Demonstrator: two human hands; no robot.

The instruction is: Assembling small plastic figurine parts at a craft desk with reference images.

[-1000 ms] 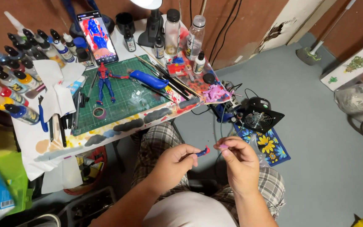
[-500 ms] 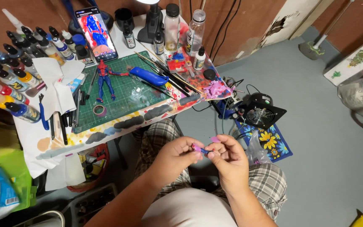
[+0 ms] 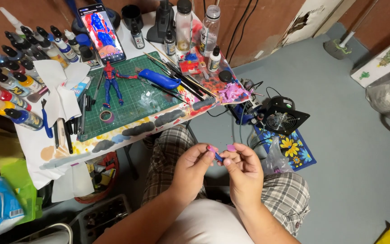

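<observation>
Landmark: green gridded cutting mat [image 3: 136, 97] on the cluttered white surface [image 3: 37, 149].

Left of mat: rows of dropper paint bottles with coloured caps [image 3: 10, 86]. On mat: red-and-blue jointed action figure [image 3: 110, 83] lying flat, blue-handled tool [image 3: 159, 78] to its right.

Below mat, over the lap: left hand [image 3: 190, 169], then right hand [image 3: 244, 174].

Change versus a second ago: hands were apart, each pinching its own piece; now they meet at the fingertips. Reads as two pieces being joined.

Small slim dark-blue part with pink ends [image 3: 217, 156]: short, stick-like, tilted, detail too small to resolve. Left grip narrow, pinching it; right grip narrow, closed on its other end.
</observation>
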